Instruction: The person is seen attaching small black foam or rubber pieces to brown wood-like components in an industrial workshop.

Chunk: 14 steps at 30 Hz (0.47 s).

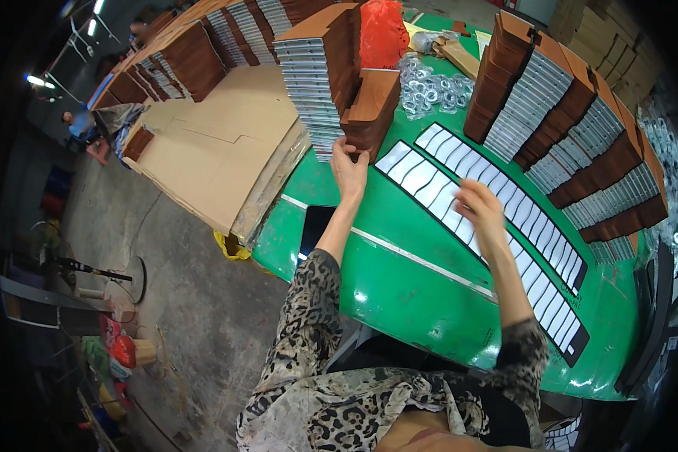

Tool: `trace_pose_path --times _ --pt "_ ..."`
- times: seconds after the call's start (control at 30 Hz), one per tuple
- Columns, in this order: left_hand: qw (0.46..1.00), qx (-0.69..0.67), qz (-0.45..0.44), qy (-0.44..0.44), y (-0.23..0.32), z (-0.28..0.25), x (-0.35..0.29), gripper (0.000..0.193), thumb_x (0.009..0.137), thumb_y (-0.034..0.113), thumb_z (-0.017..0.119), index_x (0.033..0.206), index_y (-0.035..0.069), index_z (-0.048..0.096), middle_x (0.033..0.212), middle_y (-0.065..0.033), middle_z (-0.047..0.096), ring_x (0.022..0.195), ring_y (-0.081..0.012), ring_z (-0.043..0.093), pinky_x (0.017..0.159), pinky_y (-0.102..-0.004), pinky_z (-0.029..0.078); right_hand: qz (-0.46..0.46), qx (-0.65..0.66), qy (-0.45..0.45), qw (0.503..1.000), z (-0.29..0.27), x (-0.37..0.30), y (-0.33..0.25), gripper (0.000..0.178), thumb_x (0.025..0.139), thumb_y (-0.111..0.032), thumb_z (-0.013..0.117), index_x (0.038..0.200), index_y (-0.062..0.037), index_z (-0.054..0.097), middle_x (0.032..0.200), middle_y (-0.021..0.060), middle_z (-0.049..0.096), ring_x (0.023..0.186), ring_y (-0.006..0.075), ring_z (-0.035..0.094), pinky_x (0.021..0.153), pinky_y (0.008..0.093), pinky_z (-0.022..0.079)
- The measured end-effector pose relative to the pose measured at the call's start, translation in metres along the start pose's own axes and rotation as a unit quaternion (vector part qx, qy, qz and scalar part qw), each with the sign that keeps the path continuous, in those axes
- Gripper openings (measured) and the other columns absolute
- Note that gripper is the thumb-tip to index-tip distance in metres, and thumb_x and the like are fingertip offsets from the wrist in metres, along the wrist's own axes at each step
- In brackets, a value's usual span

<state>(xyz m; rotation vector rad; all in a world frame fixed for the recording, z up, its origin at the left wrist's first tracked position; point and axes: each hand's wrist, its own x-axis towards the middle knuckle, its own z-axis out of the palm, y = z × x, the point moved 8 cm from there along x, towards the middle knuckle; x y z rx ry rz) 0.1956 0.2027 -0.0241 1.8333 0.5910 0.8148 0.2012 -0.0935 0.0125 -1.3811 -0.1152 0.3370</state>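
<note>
My left hand (350,172) is at the foot of two adjoining stacks of flat pieces, its fingers bent in against their lower corner. The taller stack (307,84) has brown tops and silvery metal edges facing left; the shorter brown stack (372,105) stands to its right. Whatever lies between the left fingertips is hidden. My right hand (477,207) hovers over a long black strip (422,181) with white panels divided by wavy lines. Its fingers are bent and blurred, and I cannot make out anything in them. A second such strip (505,197) lies parallel behind it.
On the green table (399,294), a dark phone-like slab (314,230) lies by my left forearm. Bagged metal rings (433,89) and a red plastic bag (383,34) sit at the back. Tall brown stacks (531,90) line the right. Cardboard (218,143) covers a neighbouring surface at left.
</note>
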Motion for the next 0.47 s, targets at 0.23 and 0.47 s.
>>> trace_pose_path --times 0.23,0.47 --pt "0.867 0.278 0.410 0.050 0.101 -0.032 -0.004 0.055 0.070 0.010 0.071 0.121 0.009 0.050 0.107 -0.0058 0.054 0.099 -0.0236 0.050 0.084 -0.0382 0.037 0.091 0.077 -0.081 0.990 0.097 0.052 0.048 0.034 0.092 -0.014 0.050 0.122 0.0011 0.048 0.107 0.0095 0.059 0.092 0.0161 0.057 0.085 0.0316 0.048" --pt "0.649 0.445 0.616 0.039 0.121 -0.018 0.010 0.049 0.067 0.028 0.073 0.113 0.023 0.058 0.117 0.0047 0.052 0.104 -0.0118 0.048 0.075 -0.0380 0.031 0.075 0.162 -0.102 0.979 0.127 0.079 0.045 0.055 0.093 -0.018 0.050 0.139 -0.0004 0.028 0.134 0.0171 0.045 0.115 0.0239 0.051 0.095 0.0355 0.043"
